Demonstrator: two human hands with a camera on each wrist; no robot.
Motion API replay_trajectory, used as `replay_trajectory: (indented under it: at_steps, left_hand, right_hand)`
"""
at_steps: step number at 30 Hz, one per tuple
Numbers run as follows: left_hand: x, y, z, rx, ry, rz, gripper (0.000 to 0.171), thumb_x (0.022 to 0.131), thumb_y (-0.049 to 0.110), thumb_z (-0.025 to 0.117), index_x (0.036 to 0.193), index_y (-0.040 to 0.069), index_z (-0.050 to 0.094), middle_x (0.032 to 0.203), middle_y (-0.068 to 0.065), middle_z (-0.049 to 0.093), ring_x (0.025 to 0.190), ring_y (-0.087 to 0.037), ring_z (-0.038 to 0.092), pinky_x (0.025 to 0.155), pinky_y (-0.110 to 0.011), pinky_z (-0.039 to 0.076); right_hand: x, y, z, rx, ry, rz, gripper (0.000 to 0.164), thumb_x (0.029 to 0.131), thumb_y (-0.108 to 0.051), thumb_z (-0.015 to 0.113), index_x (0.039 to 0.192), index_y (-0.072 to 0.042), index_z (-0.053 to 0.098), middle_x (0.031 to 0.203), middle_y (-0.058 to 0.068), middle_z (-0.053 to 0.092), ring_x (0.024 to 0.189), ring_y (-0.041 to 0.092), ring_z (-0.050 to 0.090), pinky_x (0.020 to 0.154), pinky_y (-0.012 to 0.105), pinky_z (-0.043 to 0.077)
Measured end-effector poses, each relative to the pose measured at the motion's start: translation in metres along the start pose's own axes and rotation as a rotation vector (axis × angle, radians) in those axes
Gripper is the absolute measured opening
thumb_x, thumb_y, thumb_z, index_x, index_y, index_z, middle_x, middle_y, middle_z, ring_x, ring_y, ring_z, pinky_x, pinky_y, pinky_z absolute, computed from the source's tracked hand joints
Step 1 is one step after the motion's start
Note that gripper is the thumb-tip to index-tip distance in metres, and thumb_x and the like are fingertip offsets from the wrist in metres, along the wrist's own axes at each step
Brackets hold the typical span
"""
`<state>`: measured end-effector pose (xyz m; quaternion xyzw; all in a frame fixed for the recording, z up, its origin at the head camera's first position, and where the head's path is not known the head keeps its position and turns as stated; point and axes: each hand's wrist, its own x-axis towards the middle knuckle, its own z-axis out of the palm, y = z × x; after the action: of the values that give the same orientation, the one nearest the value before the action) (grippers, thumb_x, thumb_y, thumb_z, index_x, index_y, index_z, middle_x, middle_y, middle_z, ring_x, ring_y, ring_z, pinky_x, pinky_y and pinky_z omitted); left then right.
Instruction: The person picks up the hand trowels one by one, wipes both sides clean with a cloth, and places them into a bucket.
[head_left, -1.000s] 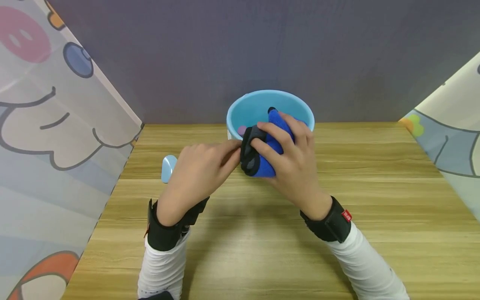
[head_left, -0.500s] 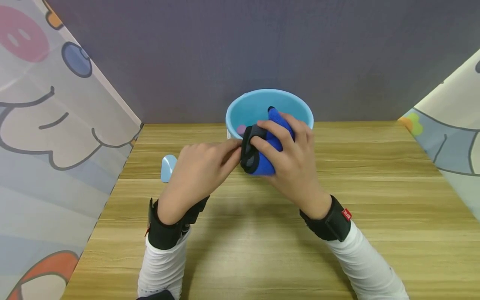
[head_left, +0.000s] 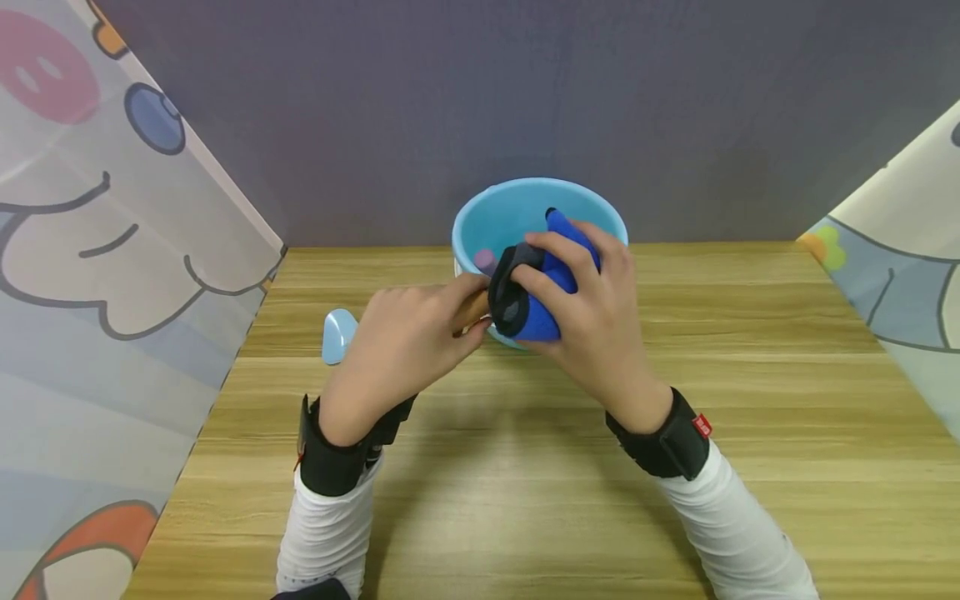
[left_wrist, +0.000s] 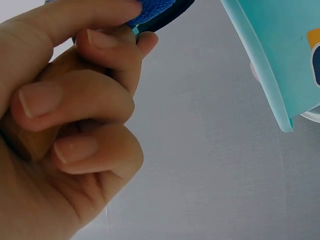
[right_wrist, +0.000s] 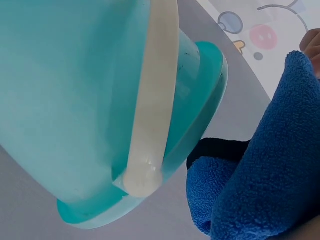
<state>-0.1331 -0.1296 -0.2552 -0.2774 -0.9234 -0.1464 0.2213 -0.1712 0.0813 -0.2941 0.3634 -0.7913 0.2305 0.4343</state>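
My left hand (head_left: 408, 342) grips a brown wooden handle (left_wrist: 32, 142), its fingers curled round it in the left wrist view. The handle's far end is hidden by a blue terry cloth (head_left: 542, 323) with black and dark grey edging. My right hand (head_left: 592, 321) holds this cloth bunched up, fingers spread over its top. Both hands meet just in front of a light-blue bucket (head_left: 510, 218), the cloth overlapping its near rim in the head view. From the right wrist, the folded cloth (right_wrist: 270, 170) hangs beside the bucket's rim.
Inside the bucket, a purple rounded stick end (head_left: 485, 261) shows. The bucket has a pale handle (right_wrist: 155, 90). A light-blue plastic piece (head_left: 339, 336) lies on the wooden table (head_left: 480, 517), left of my left hand. A dark grey wall (head_left: 375, 125) rises behind.
My right hand and the cloth have shifted slightly up and to the right. Part of the brown handle now shows between my left fingers and the cloth.
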Motion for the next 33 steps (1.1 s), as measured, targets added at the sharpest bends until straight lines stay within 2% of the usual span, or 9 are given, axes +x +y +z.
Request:
replay_trajectory:
  at_steps: [2,4,10,16,20,24,29,33]
  left_hand:
    - [0.000,0.001,0.000,0.006,0.015,0.009,0.018,0.095,0.023,0.071,0.109,0.013,0.070,0.058,0.007,0.051,0.048,-0.010,0.042,0.044,-0.028,0.031]
    - [0.000,0.000,0.001,0.008,0.028,0.011,0.011,0.097,0.023,0.068,0.102,0.013,0.069,0.057,0.007,0.047,0.047,-0.010,0.039,0.044,-0.027,0.029]
    - [0.000,-0.002,0.000,-0.004,0.016,-0.004,0.011,0.099,0.021,0.062,0.090,0.015,0.062,0.059,0.007,0.035,0.047,-0.010,0.033,0.045,-0.027,0.024]
    - [-0.001,0.001,-0.001,0.023,0.009,-0.028,0.015,0.098,0.023,0.068,0.087,0.016,0.060,0.061,0.007,0.038,0.049,-0.010,0.036,0.046,-0.027,0.025]
    - [-0.002,0.004,0.002,0.125,0.066,-0.023,0.011,0.094,0.024,0.074,0.096,0.015,0.068,0.062,0.005,0.048,0.048,-0.010,0.043,0.043,-0.027,0.029]
    - [-0.001,0.005,0.008,0.209,0.134,-0.003,0.012,0.094,0.021,0.075,0.093,0.012,0.067,0.060,0.004,0.045,0.046,-0.009,0.040,0.042,-0.026,0.026]
    - [0.003,0.003,0.014,0.225,0.197,0.034,0.009,0.094,0.011,0.067,0.086,0.012,0.063,0.060,0.004,0.037,0.047,-0.009,0.029,0.044,-0.025,0.018]
    - [0.005,0.001,0.017,0.253,0.211,0.075,0.011,0.091,0.005,0.064,0.082,0.013,0.064,0.064,0.004,0.041,0.048,-0.009,0.030,0.044,-0.025,0.020]
  right_hand:
    - [0.000,0.000,-0.002,-0.003,-0.013,0.006,0.067,0.060,-0.030,0.101,0.115,-0.015,0.067,0.135,0.014,0.056,0.130,0.047,0.043,0.108,0.067,0.036]
    - [0.000,0.001,-0.004,0.005,-0.046,0.032,0.066,0.060,-0.028,0.101,0.115,-0.013,0.067,0.137,0.015,0.055,0.131,0.049,0.042,0.109,0.067,0.035]
    - [0.002,0.005,-0.014,0.067,-0.137,0.157,0.057,0.067,-0.021,0.097,0.114,-0.006,0.067,0.140,0.022,0.051,0.131,0.047,0.044,0.111,0.062,0.038]
    - [0.003,0.001,-0.017,0.039,-0.149,0.174,0.055,0.068,-0.024,0.097,0.112,-0.006,0.068,0.135,0.023,0.052,0.126,0.045,0.046,0.108,0.061,0.042]
    - [0.004,-0.003,-0.016,0.049,-0.158,0.211,0.056,0.068,-0.024,0.097,0.112,-0.005,0.068,0.134,0.024,0.052,0.124,0.045,0.047,0.107,0.059,0.041]
    - [0.004,-0.006,-0.017,0.064,-0.174,0.263,0.057,0.068,-0.023,0.097,0.113,-0.006,0.067,0.135,0.023,0.052,0.123,0.044,0.048,0.107,0.058,0.041]
    - [0.004,-0.007,-0.018,0.042,-0.189,0.293,0.057,0.069,-0.024,0.096,0.114,-0.006,0.067,0.134,0.022,0.053,0.122,0.045,0.048,0.107,0.058,0.041]
    - [0.004,-0.008,-0.018,0.030,-0.209,0.325,0.055,0.070,-0.025,0.095,0.114,-0.006,0.068,0.135,0.022,0.053,0.123,0.044,0.048,0.106,0.059,0.041]
